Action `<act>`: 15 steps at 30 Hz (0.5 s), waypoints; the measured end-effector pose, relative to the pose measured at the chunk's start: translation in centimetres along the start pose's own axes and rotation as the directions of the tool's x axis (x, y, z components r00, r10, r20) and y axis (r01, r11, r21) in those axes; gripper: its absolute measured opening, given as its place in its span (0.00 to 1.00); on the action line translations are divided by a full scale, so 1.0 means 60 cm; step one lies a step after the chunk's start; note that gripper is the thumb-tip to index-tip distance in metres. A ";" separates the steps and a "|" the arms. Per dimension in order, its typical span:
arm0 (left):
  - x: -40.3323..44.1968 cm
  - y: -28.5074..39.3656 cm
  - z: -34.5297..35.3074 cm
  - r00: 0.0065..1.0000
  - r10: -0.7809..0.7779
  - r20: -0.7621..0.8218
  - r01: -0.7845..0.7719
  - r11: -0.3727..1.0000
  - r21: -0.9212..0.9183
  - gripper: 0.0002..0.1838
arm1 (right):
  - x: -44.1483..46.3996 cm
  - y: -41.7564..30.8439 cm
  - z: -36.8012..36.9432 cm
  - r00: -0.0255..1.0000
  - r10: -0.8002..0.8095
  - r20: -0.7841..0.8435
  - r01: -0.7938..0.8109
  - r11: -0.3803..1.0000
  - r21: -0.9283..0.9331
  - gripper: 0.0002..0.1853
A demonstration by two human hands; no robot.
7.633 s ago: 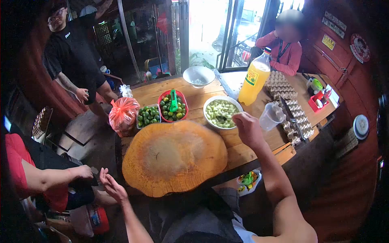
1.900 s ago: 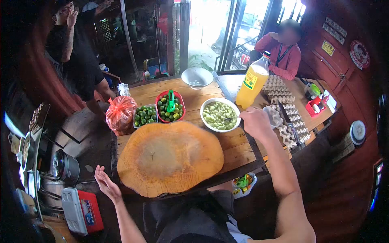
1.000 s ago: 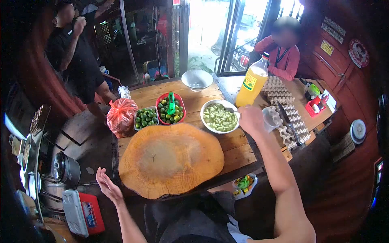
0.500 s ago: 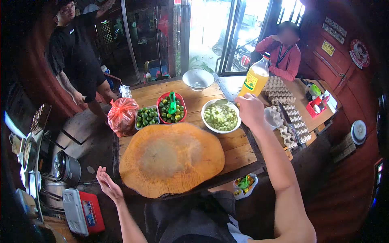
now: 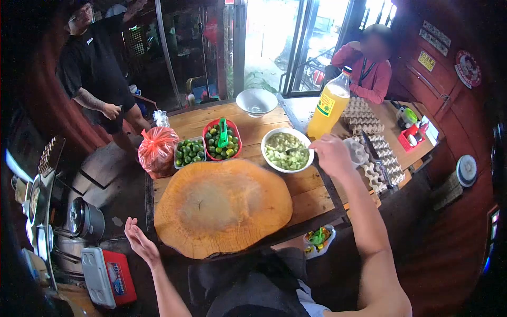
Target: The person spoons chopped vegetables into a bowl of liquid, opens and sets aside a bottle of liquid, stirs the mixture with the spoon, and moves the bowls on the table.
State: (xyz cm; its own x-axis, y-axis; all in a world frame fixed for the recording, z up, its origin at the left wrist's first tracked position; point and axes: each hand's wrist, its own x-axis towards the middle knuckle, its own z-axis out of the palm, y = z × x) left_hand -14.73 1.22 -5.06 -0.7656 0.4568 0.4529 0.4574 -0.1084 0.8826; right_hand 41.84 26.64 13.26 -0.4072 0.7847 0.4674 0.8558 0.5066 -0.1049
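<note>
My right hand (image 5: 336, 153) is closed on the handle of a spoon (image 5: 292, 150). The spoon's bowl end sits among chopped pale-green pieces in liquid, inside a white bowl (image 5: 268, 161) on the wooden table. Just behind this hand stands a large bottle (image 5: 328, 105) of yellow liquid with a dark cap and a yellow label. My left hand (image 5: 141, 240) hangs in the air off the left front of the thick round wooden chopping board (image 5: 227, 206), fingers stretched and slightly curved, holding nothing.
Behind the board are a red basket of green citrus (image 5: 237, 147) with a green-handled tool, a citrus tub (image 5: 190, 153), an orange plastic bag (image 5: 158, 150) and a grey bowl (image 5: 256, 100). Egg trays (image 5: 388, 153) with a knife lie right. Two people (image 5: 97, 68) are beyond the table.
My right hand has lowered and moved slightly right and nearer, bringing the spoon from the bowl's far side down into the chopped pieces. My left hand has hardly moved.
</note>
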 end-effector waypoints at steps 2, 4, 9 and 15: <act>-0.001 0.001 0.000 1.000 0.007 0.004 -0.007 1.000 0.008 0.29 | -0.020 -0.012 0.016 1.000 0.019 0.019 -0.019 0.999 -0.028 0.12; -0.001 0.003 0.000 1.000 0.002 -0.004 -0.002 1.000 0.004 0.29 | -0.025 -0.012 0.037 1.000 0.002 0.002 -0.002 0.998 -0.058 0.13; -0.001 0.009 -0.003 1.000 0.002 -0.005 -0.002 1.000 0.023 0.31 | -0.017 -0.020 -0.023 0.995 -0.010 -0.099 0.004 0.998 -0.067 0.14; 0.001 -0.005 -0.001 1.000 -0.013 -0.010 0.013 1.000 -0.018 0.32 | -0.044 -0.009 0.030 1.000 0.008 -0.003 -0.009 0.999 -0.047 0.14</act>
State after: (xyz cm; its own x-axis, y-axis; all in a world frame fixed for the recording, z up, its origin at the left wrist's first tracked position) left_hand -14.95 1.26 -5.29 -0.7760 0.4491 0.4428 0.4396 -0.1184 0.8904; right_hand 41.85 24.95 10.51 -0.3991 0.7880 0.4689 0.8734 0.4823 -0.0672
